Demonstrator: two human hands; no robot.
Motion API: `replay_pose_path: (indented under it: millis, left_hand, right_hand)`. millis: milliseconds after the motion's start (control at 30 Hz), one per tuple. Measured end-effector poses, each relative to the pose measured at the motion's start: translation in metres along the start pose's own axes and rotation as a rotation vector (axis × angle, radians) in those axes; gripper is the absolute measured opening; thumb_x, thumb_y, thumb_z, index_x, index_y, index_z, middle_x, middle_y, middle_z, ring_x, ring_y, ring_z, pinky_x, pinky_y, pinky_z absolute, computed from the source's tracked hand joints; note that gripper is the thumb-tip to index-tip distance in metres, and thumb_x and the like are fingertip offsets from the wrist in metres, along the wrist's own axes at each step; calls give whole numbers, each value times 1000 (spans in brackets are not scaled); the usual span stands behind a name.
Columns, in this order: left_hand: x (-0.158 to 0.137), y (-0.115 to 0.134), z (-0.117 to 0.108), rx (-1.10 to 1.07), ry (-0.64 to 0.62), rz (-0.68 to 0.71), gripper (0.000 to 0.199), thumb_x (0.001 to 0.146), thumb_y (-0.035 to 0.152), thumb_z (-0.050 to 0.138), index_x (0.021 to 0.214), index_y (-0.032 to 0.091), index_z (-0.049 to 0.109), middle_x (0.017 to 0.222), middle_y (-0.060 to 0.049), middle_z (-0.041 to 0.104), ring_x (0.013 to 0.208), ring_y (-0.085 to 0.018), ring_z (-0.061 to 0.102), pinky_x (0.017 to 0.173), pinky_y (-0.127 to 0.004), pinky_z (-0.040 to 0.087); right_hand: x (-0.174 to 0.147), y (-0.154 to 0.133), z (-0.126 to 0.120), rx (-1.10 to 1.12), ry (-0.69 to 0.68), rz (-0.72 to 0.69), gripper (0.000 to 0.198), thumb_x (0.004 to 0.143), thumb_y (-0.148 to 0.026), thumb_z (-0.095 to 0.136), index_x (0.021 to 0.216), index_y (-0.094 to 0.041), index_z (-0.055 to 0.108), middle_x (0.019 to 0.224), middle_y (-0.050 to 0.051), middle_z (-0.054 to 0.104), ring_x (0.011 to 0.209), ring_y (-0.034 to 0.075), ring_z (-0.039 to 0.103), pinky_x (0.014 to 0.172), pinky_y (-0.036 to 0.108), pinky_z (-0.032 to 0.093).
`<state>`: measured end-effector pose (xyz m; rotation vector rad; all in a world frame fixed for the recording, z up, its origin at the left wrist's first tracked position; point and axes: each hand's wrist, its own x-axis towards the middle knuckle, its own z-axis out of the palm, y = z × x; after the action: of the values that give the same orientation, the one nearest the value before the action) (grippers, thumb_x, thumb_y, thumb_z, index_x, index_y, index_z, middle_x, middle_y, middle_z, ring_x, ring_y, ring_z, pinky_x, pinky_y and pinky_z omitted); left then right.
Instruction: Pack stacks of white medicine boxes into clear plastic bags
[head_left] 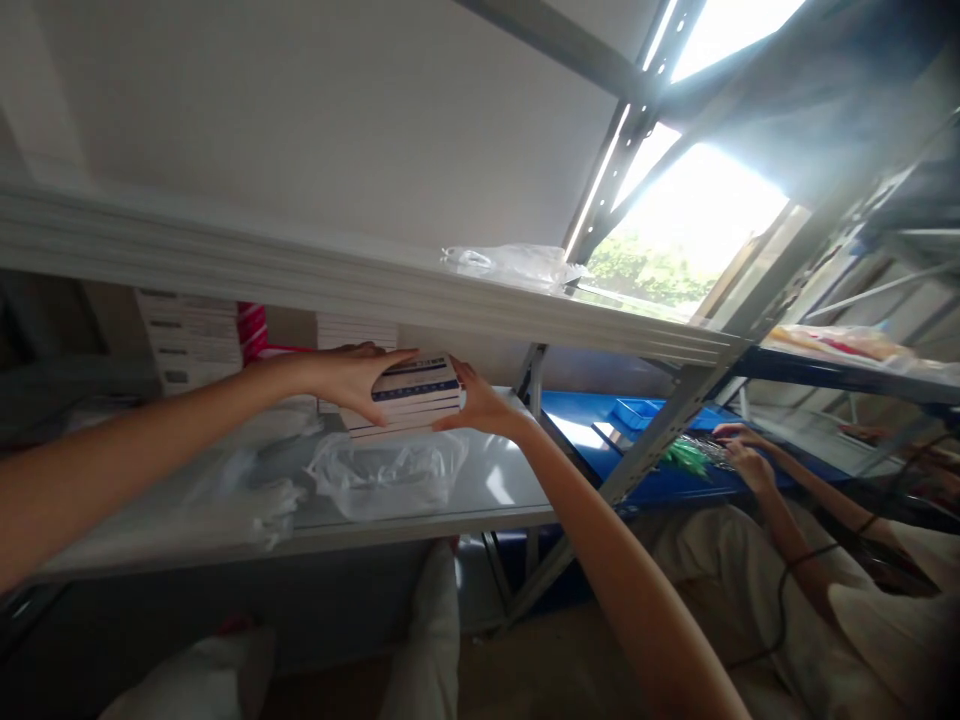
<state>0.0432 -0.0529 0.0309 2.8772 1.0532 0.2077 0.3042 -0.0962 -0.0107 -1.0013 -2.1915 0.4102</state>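
Between my two hands is a stack of flat white boxes (420,388), the top one marked with a dark blue band and print. My left hand (352,378) grips the stack's left side, thumb in front and fingers behind. On the right end, my right hand (480,402) presses with its thumb and fingers. Just below and in front, a clear plastic bag (390,475) lies on the grey shelf (502,485). Whether the stack's underside touches the bag or the shelf, I cannot tell.
White boxes (191,340) with a pink-sided one stand stacked at the back left. More plastic bags (255,505) lie on the left. An upper shelf edge (420,300) runs overhead, carrying a bag (510,262). At right, another person's hands (746,455) work over a blue table (577,425).
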Motion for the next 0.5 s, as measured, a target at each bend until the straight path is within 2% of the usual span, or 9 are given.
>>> replay_pose_path:
  millis: [100,233,367,500]
  left_hand:
    - [-24,16,7,37,-14,12,109,60,50,74,151,24,19,146,-11,42,126,-34,43,103,-37,33]
    - [-32,22,36,29,-18,-10,105,59,44,76,149,22,27,143,-12,45,126,-35,43,104,-39,33]
    - [-27,23,67,-12,-27,-25,105,60,46,75,149,24,26,145,-13,43,126,-34,44,103,-39,34]
    - [-21,29,80,7,-37,-54,107,59,49,76,150,25,24,146,-14,40,128,-37,41,101,-41,36]
  right_hand:
    - [-8,-2,24,51,-51,10,107,51,-41,87,142,-22,35,135,10,50,123,29,48,105,42,38]
    - [-22,12,48,30,-70,130,112,47,-36,89,142,-19,32,136,14,49,123,31,48,105,45,37]
    - [-38,27,58,12,-124,203,109,48,-34,88,140,-18,33,137,15,48,124,31,47,106,44,37]
    - [-49,40,61,17,-133,244,107,50,-33,87,140,-18,32,138,15,46,126,30,46,106,43,36]
